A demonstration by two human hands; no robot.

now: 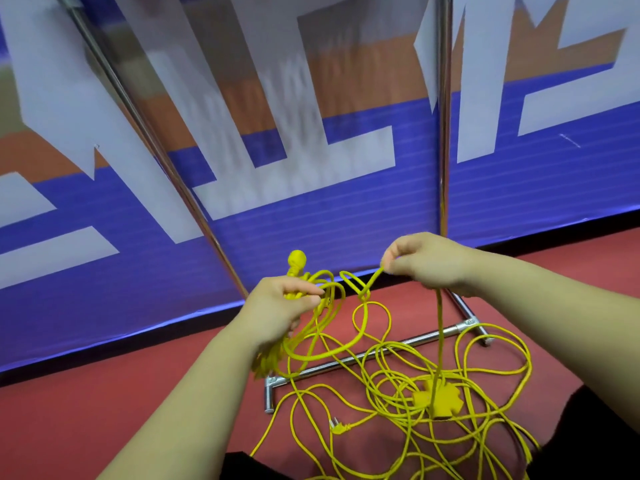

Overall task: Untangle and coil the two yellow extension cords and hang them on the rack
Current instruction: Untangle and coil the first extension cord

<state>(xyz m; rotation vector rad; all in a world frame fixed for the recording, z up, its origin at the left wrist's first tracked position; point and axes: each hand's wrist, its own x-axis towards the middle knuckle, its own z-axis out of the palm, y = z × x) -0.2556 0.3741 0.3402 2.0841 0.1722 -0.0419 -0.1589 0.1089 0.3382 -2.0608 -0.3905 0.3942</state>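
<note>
L hand (277,306), R hand (426,261) grip cords (438,401) — crossing rack (444,133).

Bare forearms extend forward; left hand (280,303) grips coiled thin yellow cord (440,327), right hand (426,261), slightly higher, pinches one strand.

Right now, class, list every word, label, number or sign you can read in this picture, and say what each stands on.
None can be read.
The banner: huge white shapes, perhaps letters, cropped and blurred; unreadable.
A small white mark on it: too small to read.
The yellow cords, socket block, plug: no print visible.
</note>
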